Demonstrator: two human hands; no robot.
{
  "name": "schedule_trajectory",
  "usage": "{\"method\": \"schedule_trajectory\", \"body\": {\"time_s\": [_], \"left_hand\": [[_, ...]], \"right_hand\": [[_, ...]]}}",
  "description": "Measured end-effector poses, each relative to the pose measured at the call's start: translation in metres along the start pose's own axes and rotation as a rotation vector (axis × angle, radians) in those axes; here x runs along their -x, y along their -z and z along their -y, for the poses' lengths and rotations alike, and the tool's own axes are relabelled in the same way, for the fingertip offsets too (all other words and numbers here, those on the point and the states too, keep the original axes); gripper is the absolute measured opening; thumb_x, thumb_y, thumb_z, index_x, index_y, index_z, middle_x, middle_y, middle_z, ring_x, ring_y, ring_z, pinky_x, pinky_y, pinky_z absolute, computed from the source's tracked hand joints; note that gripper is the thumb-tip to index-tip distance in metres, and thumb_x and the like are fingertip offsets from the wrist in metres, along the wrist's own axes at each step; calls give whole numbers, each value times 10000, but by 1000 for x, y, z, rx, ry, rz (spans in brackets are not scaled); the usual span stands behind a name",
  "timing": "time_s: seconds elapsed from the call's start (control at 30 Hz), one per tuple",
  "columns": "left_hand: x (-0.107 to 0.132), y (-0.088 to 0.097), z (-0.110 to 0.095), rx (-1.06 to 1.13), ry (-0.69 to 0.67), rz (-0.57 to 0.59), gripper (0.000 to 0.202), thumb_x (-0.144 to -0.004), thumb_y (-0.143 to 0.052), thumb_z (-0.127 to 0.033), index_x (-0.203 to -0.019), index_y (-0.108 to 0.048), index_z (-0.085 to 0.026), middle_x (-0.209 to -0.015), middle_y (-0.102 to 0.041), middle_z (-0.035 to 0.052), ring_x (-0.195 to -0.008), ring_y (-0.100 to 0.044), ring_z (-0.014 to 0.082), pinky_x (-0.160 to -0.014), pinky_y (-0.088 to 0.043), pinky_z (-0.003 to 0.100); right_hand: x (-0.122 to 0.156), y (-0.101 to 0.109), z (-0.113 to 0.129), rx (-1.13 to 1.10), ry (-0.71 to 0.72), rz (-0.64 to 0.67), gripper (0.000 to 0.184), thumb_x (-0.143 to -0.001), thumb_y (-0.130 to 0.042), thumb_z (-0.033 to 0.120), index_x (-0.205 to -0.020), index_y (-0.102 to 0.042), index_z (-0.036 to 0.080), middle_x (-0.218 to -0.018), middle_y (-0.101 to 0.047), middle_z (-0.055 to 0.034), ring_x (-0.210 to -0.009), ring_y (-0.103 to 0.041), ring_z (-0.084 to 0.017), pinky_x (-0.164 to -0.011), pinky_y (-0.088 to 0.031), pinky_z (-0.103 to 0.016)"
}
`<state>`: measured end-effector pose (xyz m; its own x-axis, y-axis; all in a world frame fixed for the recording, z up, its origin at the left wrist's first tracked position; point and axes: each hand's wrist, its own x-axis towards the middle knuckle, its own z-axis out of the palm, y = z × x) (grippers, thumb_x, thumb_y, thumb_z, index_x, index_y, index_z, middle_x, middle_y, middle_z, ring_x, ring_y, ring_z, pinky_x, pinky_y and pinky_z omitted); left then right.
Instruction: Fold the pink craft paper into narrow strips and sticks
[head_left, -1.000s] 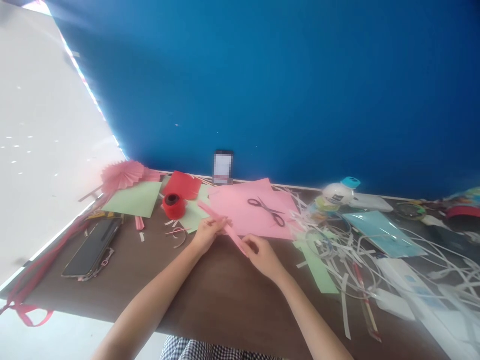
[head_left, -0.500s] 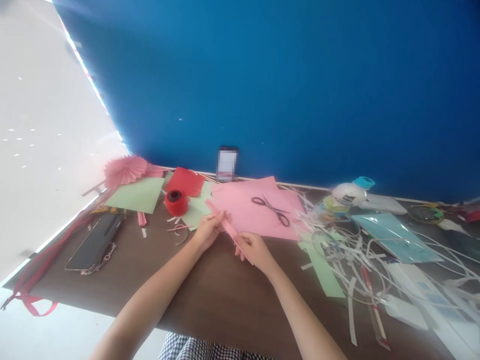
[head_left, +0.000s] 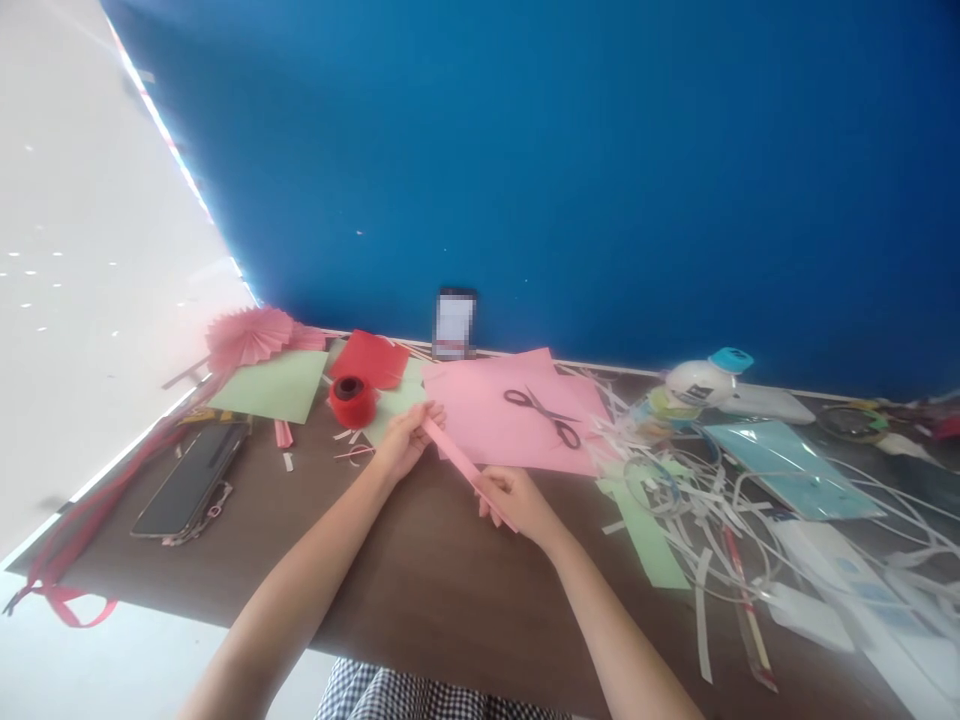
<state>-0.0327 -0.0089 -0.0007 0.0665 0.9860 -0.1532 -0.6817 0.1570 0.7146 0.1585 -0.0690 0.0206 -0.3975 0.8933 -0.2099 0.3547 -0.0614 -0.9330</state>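
Note:
A narrow folded strip of pink paper (head_left: 456, 452) slants between my two hands over the near edge of the pink sheets. My left hand (head_left: 409, 438) pinches its upper left end. Farther down, my right hand (head_left: 510, 497) is closed around the lower part, and a short tip pokes out below the fingers. Beyond the strip lie pink paper sheets (head_left: 487, 400), with black-handled scissors (head_left: 546, 415) resting partly spread on them. Left of my left hand stands a red roll of ribbon or tape (head_left: 352, 403).
Pink pleated paper fans (head_left: 251, 335), green paper (head_left: 274, 388) and a phone (head_left: 191, 480) lie on the left. Another phone (head_left: 454, 325) leans against the blue wall. Tangled white strips and cables (head_left: 697, 510), a white bottle (head_left: 701, 383) and a power strip (head_left: 862, 580) crowd the right.
My left hand has shifted slightly left and back along the strip to its end, leaving more of the strip exposed between my hands. My right hand has moved slightly right, still holding it.

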Motion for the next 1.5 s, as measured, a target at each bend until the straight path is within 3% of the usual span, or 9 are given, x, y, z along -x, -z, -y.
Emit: {"method": "schedule_trajectory", "body": {"time_s": [0.23,0.37,0.47,0.67,0.77,0.87,1.07,1.3,1.5], "left_hand": [[-3,1,-8,-20,-44,-76,279,-792,-519,-354,-896,-599,-107,-1041,-614,141,-1016,-558,209,-921,-417,339],[6,-8,-3,-17,0,46,457,-765,-477,-504,-986,-576,-116,-1160,-542,165,-1083,-507,246,-915,-410,368],[16,-16,9,-146,123,190,425,-651,-683,-305,-1012,-577,-106,-1109,-576,168,-1033,-536,270,-863,-433,384],[16,-16,18,-254,140,177,305,-643,-686,-261,-888,-645,-84,-940,-649,139,-851,-603,202,-772,-465,312],[15,-13,15,-229,160,191,303,-636,-692,-252,-882,-649,-80,-897,-660,137,-824,-610,188,-776,-456,294],[19,-15,16,-227,213,252,314,-624,-703,-246,-882,-649,-75,-883,-663,140,-812,-617,191,-794,-445,303],[31,-27,21,-264,275,413,361,-638,-693,-265,-938,-635,-73,-918,-653,143,-816,-617,203,-764,-452,300],[32,-27,23,-323,318,459,356,-635,-690,-265,-936,-635,-82,-901,-657,134,-824,-615,216,-773,-452,328],[34,-31,25,-372,166,357,384,-669,-650,-335,-988,-624,-123,-915,-653,111,-823,-612,210,-767,-463,343]], "right_hand": [[2,3,-3,54,-2,-19,370,-761,-450,506,-632,-532,169,-510,-583,4,-353,-464,-80,-341,-337,-192],[-2,2,-6,27,2,-65,361,-768,-448,497,-649,-531,166,-509,-575,3,-351,-466,-82,-321,-318,-188],[-5,-1,-7,-5,12,-101,354,-772,-448,494,-666,-527,166,-501,-564,9,-339,-455,-79,-305,-301,-185],[-6,-5,-8,-96,20,-57,400,-799,-401,499,-726,-566,142,-538,-594,-21,-384,-502,-99,-344,-363,-202],[-6,-2,-9,-170,118,-77,414,-846,-329,456,-977,-556,136,-691,-636,-60,-519,-576,-130,-494,-470,-267],[-4,1,-10,-36,324,-312,353,-815,-454,362,-1138,-482,222,-994,-583,-82,-708,-596,-148,-672,-495,-337],[-3,-4,-10,237,573,-359,194,-758,-555,219,-918,-625,304,-1179,-435,-35,-1025,-491,-189,-905,-407,-378],[-8,-1,-15,224,459,-375,77,-728,-595,309,-715,-634,244,-1205,-427,-38,-868,-524,-173,-816,-445,-381],[-11,-1,-15,190,406,-374,163,-765,-543,328,-680,-615,210,-1164,-454,-57,-778,-528,-156,-707,-452,-344]]}}
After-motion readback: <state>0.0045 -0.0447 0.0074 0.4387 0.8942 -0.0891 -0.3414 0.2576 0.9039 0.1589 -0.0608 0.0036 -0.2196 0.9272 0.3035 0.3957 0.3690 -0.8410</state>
